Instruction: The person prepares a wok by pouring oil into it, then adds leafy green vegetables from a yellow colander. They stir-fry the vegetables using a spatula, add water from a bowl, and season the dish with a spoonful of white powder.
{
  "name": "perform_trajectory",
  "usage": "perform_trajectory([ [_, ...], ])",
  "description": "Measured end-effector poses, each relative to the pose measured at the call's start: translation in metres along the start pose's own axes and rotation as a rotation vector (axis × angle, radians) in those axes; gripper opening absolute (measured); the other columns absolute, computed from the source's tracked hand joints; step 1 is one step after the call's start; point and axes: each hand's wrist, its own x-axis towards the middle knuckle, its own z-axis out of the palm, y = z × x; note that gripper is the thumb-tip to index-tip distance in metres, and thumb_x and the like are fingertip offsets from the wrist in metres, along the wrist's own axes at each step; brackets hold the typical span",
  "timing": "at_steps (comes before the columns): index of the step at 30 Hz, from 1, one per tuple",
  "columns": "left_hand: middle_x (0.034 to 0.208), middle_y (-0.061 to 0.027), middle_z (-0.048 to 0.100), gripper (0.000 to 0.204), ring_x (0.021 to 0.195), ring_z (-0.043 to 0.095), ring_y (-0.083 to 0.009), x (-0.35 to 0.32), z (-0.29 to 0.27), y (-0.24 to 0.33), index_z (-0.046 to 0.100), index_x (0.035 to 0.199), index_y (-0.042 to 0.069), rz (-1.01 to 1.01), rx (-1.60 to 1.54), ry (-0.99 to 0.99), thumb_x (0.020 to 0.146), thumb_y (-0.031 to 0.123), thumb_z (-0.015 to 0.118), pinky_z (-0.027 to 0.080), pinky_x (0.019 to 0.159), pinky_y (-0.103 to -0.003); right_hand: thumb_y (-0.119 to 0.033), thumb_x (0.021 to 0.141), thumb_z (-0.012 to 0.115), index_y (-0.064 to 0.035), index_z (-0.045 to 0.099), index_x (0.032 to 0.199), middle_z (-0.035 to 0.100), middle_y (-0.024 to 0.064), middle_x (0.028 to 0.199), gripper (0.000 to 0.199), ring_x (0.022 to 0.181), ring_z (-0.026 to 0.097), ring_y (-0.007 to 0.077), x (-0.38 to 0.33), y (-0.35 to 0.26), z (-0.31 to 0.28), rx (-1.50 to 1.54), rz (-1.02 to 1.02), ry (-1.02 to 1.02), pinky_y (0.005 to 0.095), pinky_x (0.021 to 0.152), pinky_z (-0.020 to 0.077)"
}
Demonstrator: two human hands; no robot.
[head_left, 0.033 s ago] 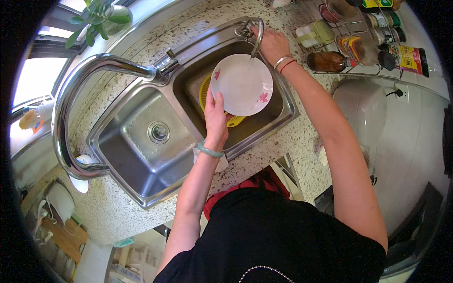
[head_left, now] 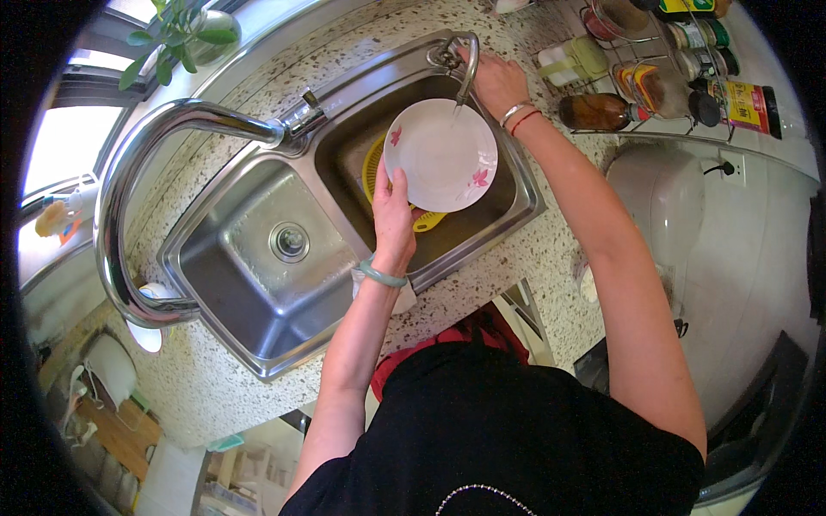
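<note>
My left hand (head_left: pixel 394 213) is closed on the near-left rim of a white plate (head_left: pixel 443 163) with pink flowers, thumb on its upper face. The plate is held over the right sink basin (head_left: pixel 508 193). Beneath it a yellow strainer basket (head_left: pixel 426 223) shows in part. My right hand (head_left: pixel 502 84) reaches to the slim curved tap (head_left: pixel 472 64) at the basin's far corner. Its fingers are closed at the tap's base, partly hidden by the spout. The spout's tip is just above the plate's far edge, and a thin stream of water seems to fall there.
A large chrome faucet (head_left: pixel 116 198) arches over the left side, beside the left basin (head_left: pixel 267 249). At the far right a wire rack (head_left: pixel 602 132) holds several bottles and jars, including a brown bottle (head_left: pixel 594 113). A potted plant (head_left: pixel 206 36) stands by the window.
</note>
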Motion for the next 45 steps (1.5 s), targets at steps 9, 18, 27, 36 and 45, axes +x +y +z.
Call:
perform_trajectory([
  [9,0.129,-0.0056,0.048,0.038,0.112,0.053,-0.0207,-0.005,-0.002,-0.003,0.034,0.137,0.017,-0.01,-0.006,-0.017,0.1,0.025,0.035,0.051,0.082,-0.044,-0.013,0.088,0.043,-0.0269,0.04,0.133,0.059,0.0089,0.111,0.047,0.1,0.059,0.025,-0.015,0.007,-0.011,-0.001,0.033,-0.107,0.0447,0.084,0.0445],
  [18,0.126,-0.0049,0.05,0.038,0.111,0.054,-0.0204,-0.008,-0.006,0.0,0.034,0.137,0.016,0.032,-0.001,-0.037,0.1,0.026,0.037,0.053,0.081,-0.043,-0.007,0.084,0.048,-0.0265,0.046,0.129,0.058,0.0093,0.105,0.049,0.098,0.06,0.0255,-0.015,0.003,-0.01,0.071,0.087,-0.179,0.0432,0.083,0.0457],
  [27,0.126,-0.0048,0.05,0.038,0.11,0.054,-0.021,-0.013,-0.002,0.0,0.035,0.136,0.017,0.039,0.007,-0.033,0.099,0.026,0.039,0.053,0.08,-0.043,-0.015,0.09,0.049,-0.0205,0.052,0.128,0.061,0.0106,0.106,0.039,0.092,0.061,0.0221,-0.031,0.002,-0.001,0.767,0.37,-0.159,0.035,0.076,0.0495],
  [36,0.125,-0.0035,0.05,0.04,0.107,0.055,-0.0181,-0.051,0.019,0.004,0.035,0.137,0.02,0.052,0.071,-0.116,0.099,0.03,0.04,0.054,0.078,-0.039,-0.034,0.094,0.05,0.005,0.056,0.115,0.063,0.0103,0.106,0.045,0.095,0.061,0.0149,-0.133,-0.015,-0.061,2.15,0.816,-0.133,0.0287,0.08,0.0496],
  [45,0.119,-0.0035,0.055,0.039,0.097,0.06,-0.0175,-0.13,0.069,-0.003,0.037,0.135,0.014,0.057,0.223,-0.301,0.099,0.029,0.039,0.055,0.075,-0.038,-0.025,0.093,0.054,0.0048,0.06,0.107,0.066,0.0094,0.099,0.033,0.084,0.064,0.0147,-0.241,-0.001,-0.126,2.099,0.94,0.143,0.0284,0.073,0.0519],
])
